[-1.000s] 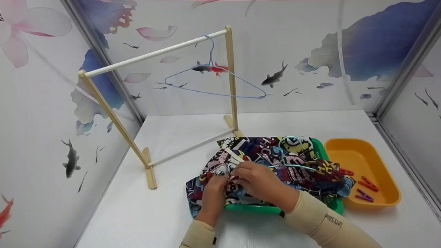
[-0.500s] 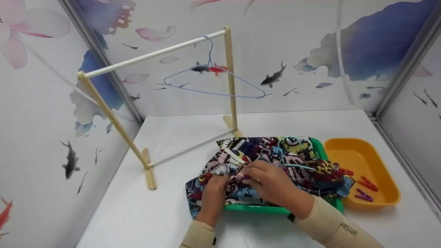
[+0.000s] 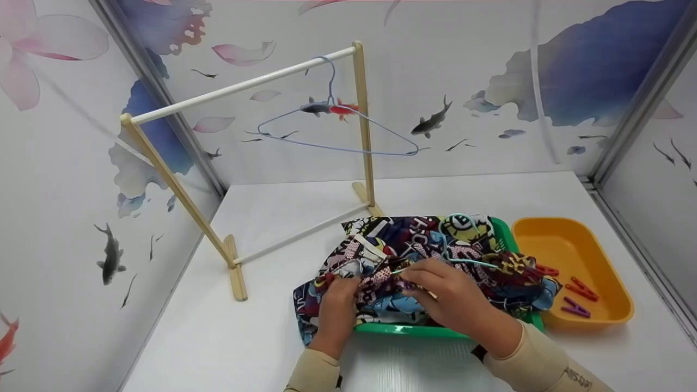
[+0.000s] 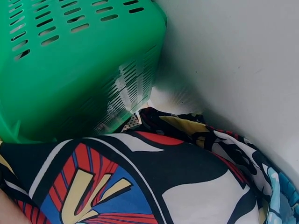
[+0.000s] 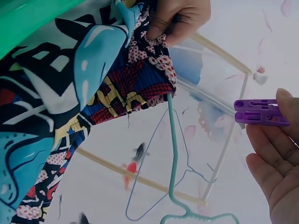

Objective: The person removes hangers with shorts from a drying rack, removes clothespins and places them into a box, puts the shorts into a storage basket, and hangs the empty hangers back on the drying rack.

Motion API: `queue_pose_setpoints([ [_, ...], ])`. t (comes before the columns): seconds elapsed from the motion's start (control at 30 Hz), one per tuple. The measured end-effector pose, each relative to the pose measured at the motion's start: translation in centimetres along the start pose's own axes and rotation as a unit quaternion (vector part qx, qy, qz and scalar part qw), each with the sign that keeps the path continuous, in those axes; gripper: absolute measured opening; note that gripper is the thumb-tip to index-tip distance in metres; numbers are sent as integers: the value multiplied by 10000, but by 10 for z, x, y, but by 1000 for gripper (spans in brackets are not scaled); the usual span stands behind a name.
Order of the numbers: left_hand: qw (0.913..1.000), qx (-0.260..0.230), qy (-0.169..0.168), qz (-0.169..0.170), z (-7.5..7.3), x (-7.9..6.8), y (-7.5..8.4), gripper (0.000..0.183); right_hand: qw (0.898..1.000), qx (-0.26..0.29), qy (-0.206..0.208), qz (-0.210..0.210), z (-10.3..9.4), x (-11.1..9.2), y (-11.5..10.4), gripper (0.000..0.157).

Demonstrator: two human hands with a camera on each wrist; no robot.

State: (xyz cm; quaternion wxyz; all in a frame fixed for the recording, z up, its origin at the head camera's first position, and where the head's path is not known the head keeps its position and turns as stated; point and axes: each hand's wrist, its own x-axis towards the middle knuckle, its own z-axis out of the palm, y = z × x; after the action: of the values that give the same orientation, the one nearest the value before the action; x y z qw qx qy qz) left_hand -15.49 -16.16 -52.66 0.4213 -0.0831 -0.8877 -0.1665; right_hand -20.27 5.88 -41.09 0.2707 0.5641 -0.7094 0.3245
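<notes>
A colourful garment (image 3: 392, 228) with a bold comic print and a gathered waistband (image 5: 133, 100) lies over a green basket (image 3: 403, 329). My left hand (image 3: 337, 305) grips the bunched waistband; in the right wrist view the left thumb and fingers (image 5: 182, 18) pinch its corner. A teal hanger (image 3: 474, 263) lies on the garment, one arm running into the waistband. My right hand (image 3: 449, 296) pinches a purple clothespin (image 5: 261, 112) between thumb and fingers, just right of the waistband and apart from it. The left wrist view shows mostly printed cloth (image 4: 201, 186) beside the basket (image 4: 93, 60).
A wooden drying rack (image 3: 245, 84) with a white bar stands behind on the left, a blue hanger (image 3: 332, 146) hanging from it. An orange tray (image 3: 566, 228) at the right holds red clothespins (image 3: 582, 288) and another purple clothespin (image 3: 575, 307). Printed wall panels enclose the white table (image 3: 190, 337).
My right hand has moved right, away from the left hand, and a bit of teal hanger now shows between them. The left hand keeps its grip on the waistband.
</notes>
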Motion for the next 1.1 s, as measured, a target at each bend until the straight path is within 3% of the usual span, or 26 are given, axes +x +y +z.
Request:
queue_pose_setpoints([
  [0.13, 10000, 21, -9, -12, 0, 0, 0, 35, 9999, 65, -4, 149, -6, -7, 2, 19],
  [0.7, 10000, 25, -14, -3, 1, 0, -1, 41, 9949, -95, 433, 903, -37, -38, 13, 41],
  [1.1, 9999, 127, 34, 67, 1, 0, -1, 39, 9876, -629, 724, 1240, -57, -50, 20, 46],
])
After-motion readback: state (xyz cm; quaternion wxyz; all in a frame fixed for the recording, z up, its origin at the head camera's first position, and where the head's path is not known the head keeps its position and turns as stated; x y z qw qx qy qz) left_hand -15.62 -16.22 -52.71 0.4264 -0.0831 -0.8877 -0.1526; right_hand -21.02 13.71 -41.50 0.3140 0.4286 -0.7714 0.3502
